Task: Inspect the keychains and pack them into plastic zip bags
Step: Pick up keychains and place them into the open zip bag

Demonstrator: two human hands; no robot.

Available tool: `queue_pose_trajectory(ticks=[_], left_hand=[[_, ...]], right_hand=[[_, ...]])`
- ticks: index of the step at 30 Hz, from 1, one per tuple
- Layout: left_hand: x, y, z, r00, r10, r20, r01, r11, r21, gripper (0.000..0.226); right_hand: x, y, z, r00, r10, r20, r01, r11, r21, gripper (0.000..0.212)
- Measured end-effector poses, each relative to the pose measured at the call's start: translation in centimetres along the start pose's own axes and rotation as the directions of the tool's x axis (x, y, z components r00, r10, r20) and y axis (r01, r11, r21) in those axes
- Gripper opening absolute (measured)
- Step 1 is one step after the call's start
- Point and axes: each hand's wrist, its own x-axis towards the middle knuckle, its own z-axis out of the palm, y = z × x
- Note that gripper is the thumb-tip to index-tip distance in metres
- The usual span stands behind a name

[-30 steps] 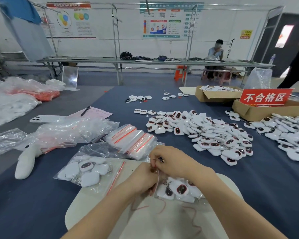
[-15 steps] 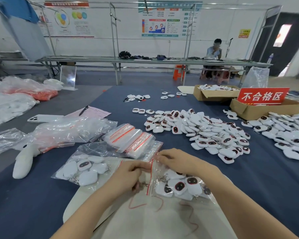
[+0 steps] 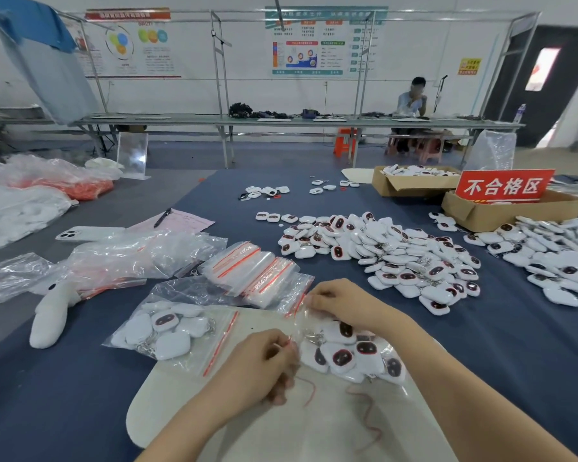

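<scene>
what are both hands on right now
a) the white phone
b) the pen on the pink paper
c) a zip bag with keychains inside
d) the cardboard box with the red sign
c: the left hand and the right hand each pinch the red-striped mouth of the zip bag, which has keychains inside it.

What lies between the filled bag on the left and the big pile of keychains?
A stack of empty zip bags with red strips lies between the filled bag and the pile of keychains, as the head view shows.
</scene>
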Motion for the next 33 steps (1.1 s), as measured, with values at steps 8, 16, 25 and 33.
queue_pose_trajectory(ticks=[8,16,25,33], left_hand=[[1.0,4.0,-2.7,0.892,0.445,-0.077,-0.346,0.783,0.517,0.016],[0.7,9.0,-4.3,0.728,0.678,-0.1,-0.465,0.596,0.654,0.011],[0.6,12.5,-4.7,0.647,0.759,-0.072,-0.448,0.455,0.769,0.009],[0.8,11.7,-4.2,0.727,0.67,-0.151,-0.356,0.555,0.752,0.009]], right_hand=[[-2.4,-0.9,-2.5,0.955,-0.024,-0.295,0.129,0.93,0.343,0.015],[-3.5,-2.8,-4.2,0.878,-0.038,-0.476,0.302,0.817,0.491,0.021],[-4.8,-4.5,-4.6,0.862,0.015,-0.507,0.337,0.731,0.594,0.018],[-5.5,-4.6,-3.7,0.841,0.059,-0.537,0.277,0.807,0.522,0.022]])
